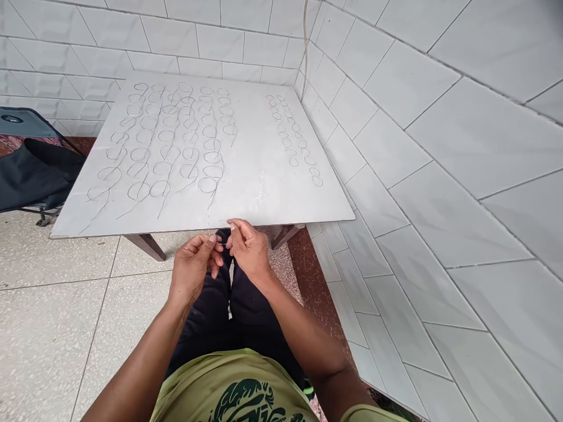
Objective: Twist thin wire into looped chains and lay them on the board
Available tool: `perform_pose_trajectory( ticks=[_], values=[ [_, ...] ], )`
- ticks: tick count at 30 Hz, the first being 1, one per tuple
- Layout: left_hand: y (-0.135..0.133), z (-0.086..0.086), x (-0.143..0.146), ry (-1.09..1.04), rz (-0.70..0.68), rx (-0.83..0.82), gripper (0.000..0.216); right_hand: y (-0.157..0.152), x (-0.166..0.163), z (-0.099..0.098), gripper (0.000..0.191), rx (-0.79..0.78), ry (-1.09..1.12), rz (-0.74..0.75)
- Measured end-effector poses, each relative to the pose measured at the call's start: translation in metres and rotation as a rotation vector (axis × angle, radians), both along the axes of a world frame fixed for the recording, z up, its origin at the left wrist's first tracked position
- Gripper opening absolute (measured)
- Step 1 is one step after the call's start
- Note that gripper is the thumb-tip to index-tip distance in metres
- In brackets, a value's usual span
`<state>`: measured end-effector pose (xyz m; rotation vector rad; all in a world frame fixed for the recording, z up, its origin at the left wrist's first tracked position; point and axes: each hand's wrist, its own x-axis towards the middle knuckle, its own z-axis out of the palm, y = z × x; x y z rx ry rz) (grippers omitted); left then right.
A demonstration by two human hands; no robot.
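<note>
Just off the near edge of a white tabletop [246, 181], my left hand [196, 255] pinches a thin wire [221, 243] between thumb and fingertips. My right hand [250, 246] grips the same wire close by, thumb against index finger, and part of the loop spans the small gap between both hands. A fine end sticks up from the left fingertips. Beyond them, several columns of wire rings with long tails [189, 171] lie flat on the left half of the table. Toward the right side lie two columns of small wire loops without long tails [288, 142].
White tiled walls [422, 117] meet in a corner behind and right of the table, with a thin cable [305, 53] running down there. A folding chair with dark cloth [39, 170] stands at the left. Wooden table legs [147, 246] rest on a speckled floor [53, 316].
</note>
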<state>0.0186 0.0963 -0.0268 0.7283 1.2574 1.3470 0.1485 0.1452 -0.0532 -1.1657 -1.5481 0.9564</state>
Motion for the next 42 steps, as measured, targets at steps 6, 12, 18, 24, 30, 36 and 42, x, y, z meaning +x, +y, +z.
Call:
perform_pose_trajectory(
  ticks=[6,12,18,24,30,36,42],
  values=[
    [-0.001,-0.008,0.007,-0.031,0.136,0.04,0.039,-0.012,-0.008,-0.006,0.034,-0.133,0.115,0.002],
    [0.001,-0.009,0.003,-0.081,0.136,0.023,0.037,-0.027,-0.009,-0.008,0.031,-0.177,0.177,-0.029],
    [-0.013,-0.015,0.013,-0.14,0.144,0.011,0.039,-0.031,-0.009,-0.011,0.03,-0.134,0.165,-0.084],
    [-0.018,-0.026,0.012,-0.013,0.171,-0.006,0.039,-0.03,-0.009,-0.023,0.027,0.006,0.066,-0.062],
    [-0.011,-0.024,-0.003,0.014,0.072,-0.058,0.042,-0.031,-0.006,-0.031,0.025,-0.03,0.136,0.012],
    [-0.015,-0.023,0.009,-0.145,0.121,-0.06,0.047,-0.034,-0.009,-0.024,0.026,-0.09,0.194,-0.071],
    [-0.013,-0.03,0.011,-0.126,0.25,0.0,0.037,-0.036,-0.012,-0.03,0.026,-0.141,0.217,-0.032]
  ],
)
